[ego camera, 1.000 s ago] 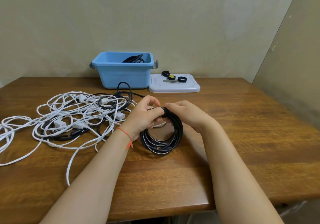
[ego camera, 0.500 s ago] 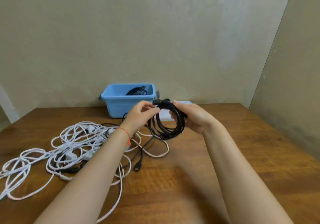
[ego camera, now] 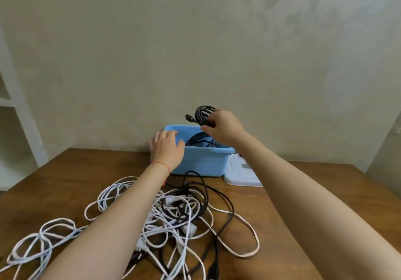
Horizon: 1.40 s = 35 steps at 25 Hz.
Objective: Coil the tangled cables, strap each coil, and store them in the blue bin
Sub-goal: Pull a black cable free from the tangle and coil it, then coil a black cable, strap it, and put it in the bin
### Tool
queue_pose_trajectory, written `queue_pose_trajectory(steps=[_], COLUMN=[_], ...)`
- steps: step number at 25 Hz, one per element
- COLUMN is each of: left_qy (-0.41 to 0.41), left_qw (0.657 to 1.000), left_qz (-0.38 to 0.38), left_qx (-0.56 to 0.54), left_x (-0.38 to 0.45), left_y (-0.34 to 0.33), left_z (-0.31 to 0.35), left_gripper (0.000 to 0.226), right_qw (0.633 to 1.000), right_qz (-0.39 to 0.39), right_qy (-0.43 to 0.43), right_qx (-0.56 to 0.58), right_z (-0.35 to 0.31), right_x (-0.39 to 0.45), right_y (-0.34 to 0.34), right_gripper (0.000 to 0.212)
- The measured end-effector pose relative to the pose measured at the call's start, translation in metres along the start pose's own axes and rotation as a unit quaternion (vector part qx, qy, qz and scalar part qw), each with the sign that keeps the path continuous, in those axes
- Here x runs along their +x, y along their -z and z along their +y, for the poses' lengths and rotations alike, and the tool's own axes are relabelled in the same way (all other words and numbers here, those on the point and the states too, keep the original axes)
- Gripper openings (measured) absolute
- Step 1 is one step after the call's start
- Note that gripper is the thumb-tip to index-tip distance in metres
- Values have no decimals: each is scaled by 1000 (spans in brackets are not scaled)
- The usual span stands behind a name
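- A wooden desk (ego camera: 293, 197) stands against a plain beige wall, with the blue bin (ego camera: 201, 160) at its far edge.
- The right hand (ego camera: 223, 127) has its grip closed around a coiled black cable (ego camera: 202, 112), fingers curled on the coil, holding it in the air just above the bin's opening.
- The left hand (ego camera: 166, 147) rests on the bin's near left rim, its grip loose, fingers fairly straight and holding nothing.
- Inside the bin lies another black cable coil (ego camera: 199, 139).
- Touching the bin's right side lies a white lid (ego camera: 238, 171).
- In front of the bin, tangled white cables (ego camera: 156, 219) and a loose black cable (ego camera: 225, 214) sprawl across the desk.
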State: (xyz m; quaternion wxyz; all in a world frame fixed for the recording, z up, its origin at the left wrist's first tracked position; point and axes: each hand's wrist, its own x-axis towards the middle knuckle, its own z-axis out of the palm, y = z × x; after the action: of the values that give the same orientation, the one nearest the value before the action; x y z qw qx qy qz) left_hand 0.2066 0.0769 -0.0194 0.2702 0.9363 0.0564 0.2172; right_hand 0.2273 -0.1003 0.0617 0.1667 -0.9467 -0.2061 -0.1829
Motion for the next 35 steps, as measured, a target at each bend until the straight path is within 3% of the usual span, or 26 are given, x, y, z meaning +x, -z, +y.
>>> queue_pose_trajectory(steps=[3,6,8,12,15,20,22,24,26,27,29,31,33,35], left_qy=[44,42,-1,-109,-140,-92,-121,-170,-161,-137,-103,-86,-74,-66], left_qw=[997,999,998,986,972,943,963,978,985,989,986,979,977,977], left_qz=[10,26,5,-88,-141,-221,-147,-22,17,-13,-96,-155,-190,-196], left_qx=[-63,-1,56,87,128,230,191,118,55,47,86,96,65,44], left_x=[11,11,16,26,30,27,14,-10,-39,-53,-82,-111,-137,-154], left_y=[-3,-11,-18,-22,-21,-12,-14,-9,5,10,14,12,11,13], left_z=[-5,2,1,11,18,32,40,50,60,62,54,35,19,9], left_gripper=[45,34,31,34,37,38,35,31,29,31,28,24,23,26], right_qw=[993,965,946,927,941,992,996,996,993,993,985,955,927,915], right_qz=[-50,-219,-284,-336,-307,-80,-28,39,73,45,-93,-225,-262,-217], right_qy=[46,9,-12,-53,-78,-87,-58,-37,-47,-63,-103,-141,-187,-222], right_qx=[-97,-145,-158,-160,-121,40,58,71,83,85,100,135,192,256], right_z=[-6,-8,-4,0,9,36,39,34,24,19,11,0,-13,-25], right_x=[28,42,49,50,45,29,16,-6,-35,-53,-91,-126,-152,-167], right_y=[-34,-55,-58,-54,-54,-52,-45,-30,-20,-20,-33,-51,-63,-66], right_gripper=[25,32,40,37,36,21,25,28,30,30,29,28,34,34])
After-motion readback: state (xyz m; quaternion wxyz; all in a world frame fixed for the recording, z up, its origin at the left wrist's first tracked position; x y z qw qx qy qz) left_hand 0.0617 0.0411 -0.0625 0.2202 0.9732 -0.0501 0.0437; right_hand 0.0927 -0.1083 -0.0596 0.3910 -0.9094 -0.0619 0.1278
